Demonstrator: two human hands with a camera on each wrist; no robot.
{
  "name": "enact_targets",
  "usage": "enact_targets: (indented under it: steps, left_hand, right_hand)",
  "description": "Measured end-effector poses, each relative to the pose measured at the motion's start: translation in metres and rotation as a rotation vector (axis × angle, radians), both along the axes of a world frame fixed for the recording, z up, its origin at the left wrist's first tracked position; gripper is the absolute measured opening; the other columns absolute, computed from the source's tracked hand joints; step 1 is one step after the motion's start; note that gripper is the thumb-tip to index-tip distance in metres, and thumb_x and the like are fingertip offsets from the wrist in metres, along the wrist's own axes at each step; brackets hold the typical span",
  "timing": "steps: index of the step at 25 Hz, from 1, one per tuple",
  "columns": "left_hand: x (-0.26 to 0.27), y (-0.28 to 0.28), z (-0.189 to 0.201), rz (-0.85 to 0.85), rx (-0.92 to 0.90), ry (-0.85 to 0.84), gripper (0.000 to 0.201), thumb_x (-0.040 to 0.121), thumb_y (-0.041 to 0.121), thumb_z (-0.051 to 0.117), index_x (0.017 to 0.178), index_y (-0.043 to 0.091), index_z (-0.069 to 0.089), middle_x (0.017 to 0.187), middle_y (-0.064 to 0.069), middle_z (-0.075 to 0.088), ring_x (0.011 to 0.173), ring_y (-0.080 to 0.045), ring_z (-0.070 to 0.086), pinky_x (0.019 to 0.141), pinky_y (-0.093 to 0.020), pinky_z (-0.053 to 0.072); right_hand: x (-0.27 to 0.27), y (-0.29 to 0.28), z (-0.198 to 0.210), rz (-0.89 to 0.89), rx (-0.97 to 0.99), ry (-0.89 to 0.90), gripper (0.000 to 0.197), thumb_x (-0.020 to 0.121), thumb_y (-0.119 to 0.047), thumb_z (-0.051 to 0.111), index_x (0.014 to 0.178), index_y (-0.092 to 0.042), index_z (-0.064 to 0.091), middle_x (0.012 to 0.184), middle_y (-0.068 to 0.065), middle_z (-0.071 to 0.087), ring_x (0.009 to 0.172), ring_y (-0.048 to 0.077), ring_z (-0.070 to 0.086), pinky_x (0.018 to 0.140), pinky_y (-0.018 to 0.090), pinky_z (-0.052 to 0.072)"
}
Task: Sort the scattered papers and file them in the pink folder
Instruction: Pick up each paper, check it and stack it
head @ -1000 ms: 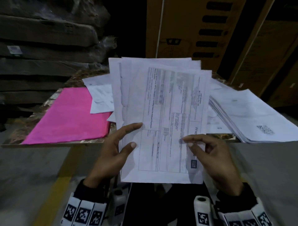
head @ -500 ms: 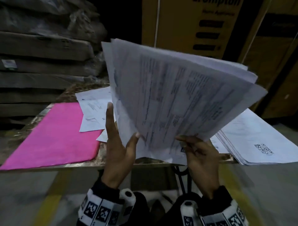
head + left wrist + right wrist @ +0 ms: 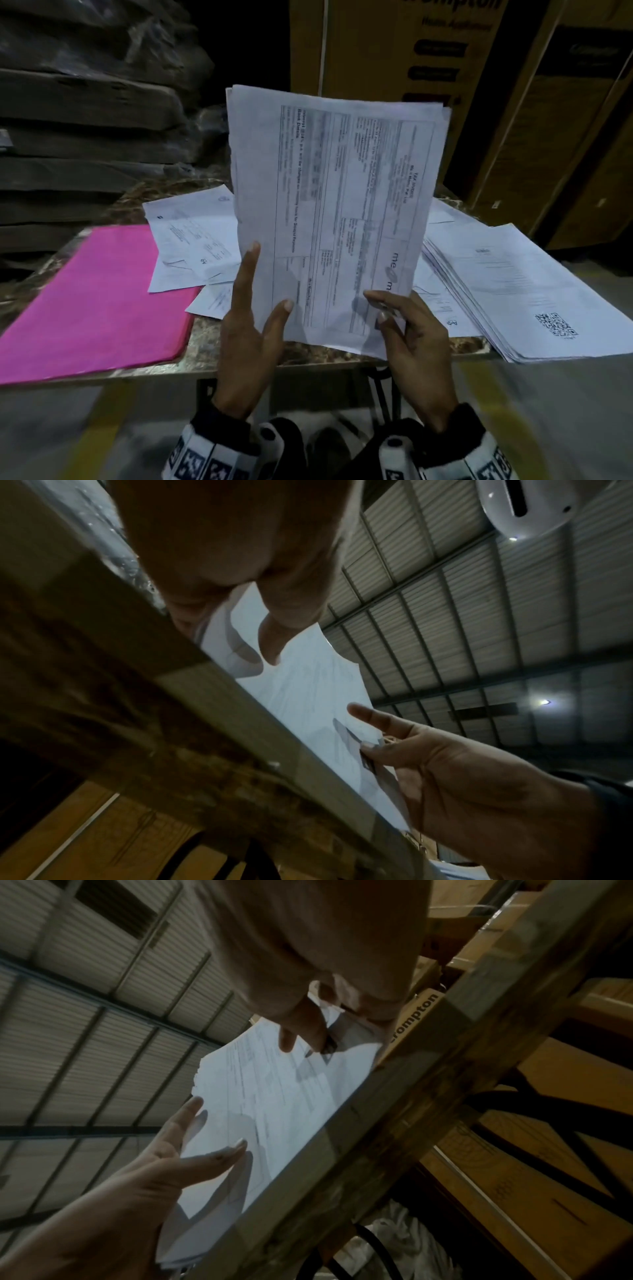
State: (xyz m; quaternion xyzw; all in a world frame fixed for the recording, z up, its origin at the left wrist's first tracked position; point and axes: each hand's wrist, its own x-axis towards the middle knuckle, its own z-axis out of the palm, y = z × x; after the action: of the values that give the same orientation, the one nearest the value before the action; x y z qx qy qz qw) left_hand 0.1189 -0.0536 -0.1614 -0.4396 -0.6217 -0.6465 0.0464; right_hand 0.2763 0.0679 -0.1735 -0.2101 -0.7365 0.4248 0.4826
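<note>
Lower left open, centre blocked
The pink folder lies bare on top; loose sheets beside it and the paper stack at right cover the counter, and the held sheaf stands across the centre.

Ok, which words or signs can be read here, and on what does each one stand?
"Crompton": on the cardboard box.
"Bank Details": sideways on the held sheet.
"me": logo on that sheet.
QR code, no words: on the right paper stack.
All other print is too blurred.
</note>
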Motion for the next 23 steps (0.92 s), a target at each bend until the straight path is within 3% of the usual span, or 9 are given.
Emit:
enact_targets:
  steps: [3,5,8,10,12,14,18,21,23]
  left_hand:
    - [-0.004,0.001,0.0,0.017,-0.018,0.005,0.083,0.091,-0.004,0.064,0.148,0.045,0.028,0.143,0.05,0.027,0.137,0.02,0.026,0.101,0.004,0.026]
    - [-0.006,-0.001,0.001,0.015,-0.044,-0.019,0.07,0.092,0.004,0.064,0.142,0.047,0.039,0.14,0.048,0.036,0.134,0.018,0.033,0.102,0.0,0.031]
    - [-0.012,-0.006,0.01,0.03,-0.028,0.009,0.048,0.094,0.014,0.064,0.135,0.037,0.055,0.132,0.026,0.053,0.122,0.011,0.048,0.09,-0.003,0.042]
    - [-0.02,-0.009,0.015,0.053,-0.019,-0.048,0.039,0.094,0.021,0.063,0.129,0.038,0.061,0.137,0.01,0.048,0.119,0.004,0.051,0.082,-0.006,0.047]
    - [-0.028,-0.013,0.014,0.115,-0.052,-0.079,0.033,0.093,0.026,0.066,0.124,0.038,0.065,0.148,0.009,0.037,0.124,0.007,0.047,0.088,-0.013,0.05]
    - [-0.033,-0.017,0.012,0.198,-0.116,-0.047,0.029,0.092,0.027,0.07,0.12,0.034,0.069,0.156,0.007,0.028,0.135,0.0,0.038,0.103,-0.025,0.043]
    - [-0.036,-0.028,0.015,0.266,-0.178,0.071,0.012,0.086,0.03,0.077,0.097,0.032,0.075,0.16,-0.003,0.027,0.148,-0.014,0.022,0.116,-0.018,0.02]
    - [-0.039,-0.043,0.024,0.193,-0.235,0.155,0.009,0.081,0.046,0.076,0.086,0.049,0.069,0.157,0.004,0.033,0.147,-0.018,0.027,0.115,-0.056,0.028]
    - [-0.043,-0.053,0.03,0.133,-0.26,0.145,0.009,0.078,0.051,0.075,0.084,0.051,0.069,0.147,0.009,0.044,0.14,-0.017,0.038,0.107,-0.056,0.04]
  right_hand:
    - [-0.001,0.001,0.006,0.002,-0.02,-0.039,0.052,0.094,0.008,0.056,0.102,-0.041,0.071,0.114,-0.024,0.061,0.123,-0.004,0.051,0.095,0.01,0.047]
    - [0.0,0.002,0.015,0.004,-0.01,-0.039,0.051,0.093,0.011,0.054,0.1,-0.037,0.072,0.114,-0.019,0.064,0.122,-0.003,0.053,0.095,0.008,0.045]
    - [0.006,0.024,0.037,0.009,0.023,-0.038,0.056,0.087,0.021,0.051,0.095,-0.03,0.073,0.113,-0.007,0.069,0.112,-0.001,0.06,0.09,0.005,0.044]
    - [0.011,0.044,0.05,0.04,0.038,-0.126,0.058,0.084,0.024,0.05,0.093,-0.028,0.075,0.107,-0.014,0.073,0.106,-0.005,0.062,0.092,0.005,0.043]
    - [0.017,0.057,0.057,0.091,0.04,-0.229,0.057,0.083,0.024,0.049,0.093,-0.024,0.077,0.102,-0.019,0.074,0.104,-0.008,0.063,0.094,0.007,0.044]
    - [0.022,0.062,0.061,0.168,0.071,-0.322,0.056,0.082,0.027,0.047,0.094,-0.018,0.078,0.103,-0.016,0.074,0.105,-0.011,0.062,0.093,0.007,0.044]
    - [0.029,0.058,0.062,0.297,0.129,-0.412,0.056,0.078,0.03,0.045,0.095,-0.012,0.078,0.101,-0.001,0.073,0.104,0.002,0.066,0.091,0.016,0.05]
    - [0.038,0.05,0.062,0.4,0.144,-0.449,0.059,0.074,0.033,0.045,0.093,-0.011,0.079,0.095,0.004,0.073,0.098,0.014,0.069,0.085,0.027,0.057]
    - [0.045,0.044,0.063,0.431,0.172,-0.475,0.06,0.075,0.033,0.048,0.091,-0.015,0.08,0.094,0.0,0.074,0.097,0.013,0.07,0.084,0.029,0.058]
